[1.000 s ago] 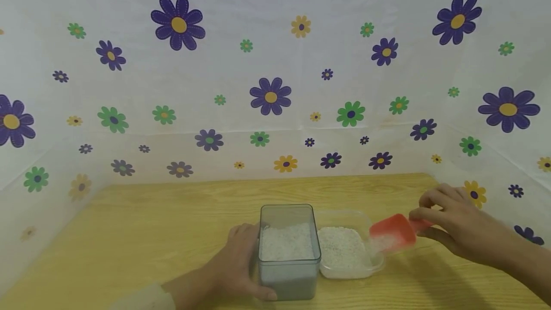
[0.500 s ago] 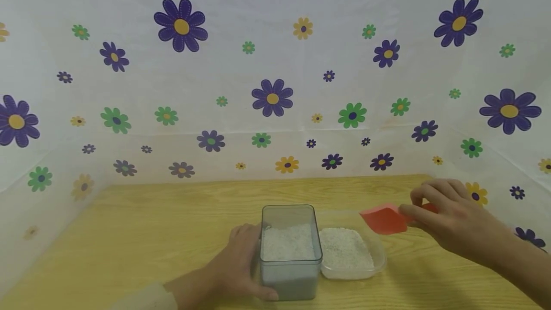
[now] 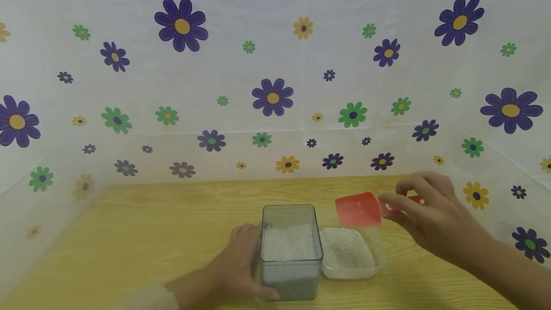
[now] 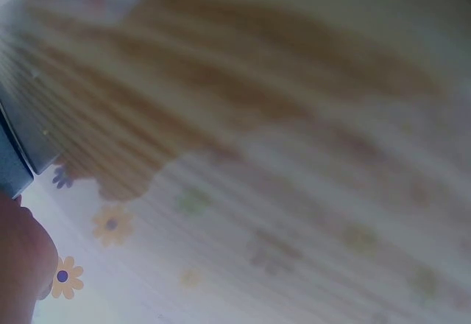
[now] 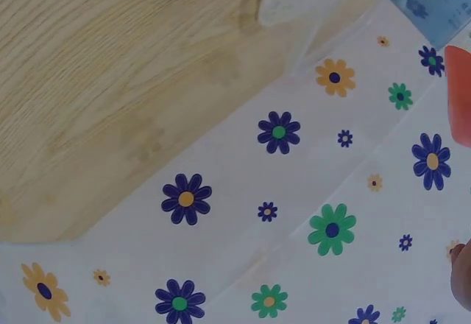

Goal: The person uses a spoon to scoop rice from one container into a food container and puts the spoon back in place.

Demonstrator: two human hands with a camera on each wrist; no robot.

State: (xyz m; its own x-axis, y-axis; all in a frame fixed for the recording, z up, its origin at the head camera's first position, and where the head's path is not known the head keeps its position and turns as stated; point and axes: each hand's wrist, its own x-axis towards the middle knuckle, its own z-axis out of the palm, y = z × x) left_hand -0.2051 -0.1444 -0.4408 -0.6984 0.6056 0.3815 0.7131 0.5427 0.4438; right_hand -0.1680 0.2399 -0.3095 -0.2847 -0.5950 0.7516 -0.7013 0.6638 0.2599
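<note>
In the head view my right hand [image 3: 435, 214] pinches the handle of a red scoop [image 3: 358, 209], its bowl showing no grains. The scoop hangs above the back of a low clear plastic tub [image 3: 379, 257] filled with white rice-like grains [image 3: 347, 248]. Left of that tub, close against it, stands a taller grey see-through container [image 3: 289, 281] with similar grains inside. My left hand [image 3: 234, 267] holds its left side, thumb at the front. The left wrist view catches a corner of the grey container [image 4: 13, 163]; the right wrist view, an edge of the scoop [image 5: 460, 96].
A wood-grain tabletop [image 3: 172, 224] extends to the left and behind the containers. White sheeting with printed flowers [image 3: 232, 71] encloses the back and both sides.
Grains were falling from the scoop into the clear tub a second ago. The scoop has since turned, risen and moved left, its bowl now bare. My left hand stays in place.
</note>
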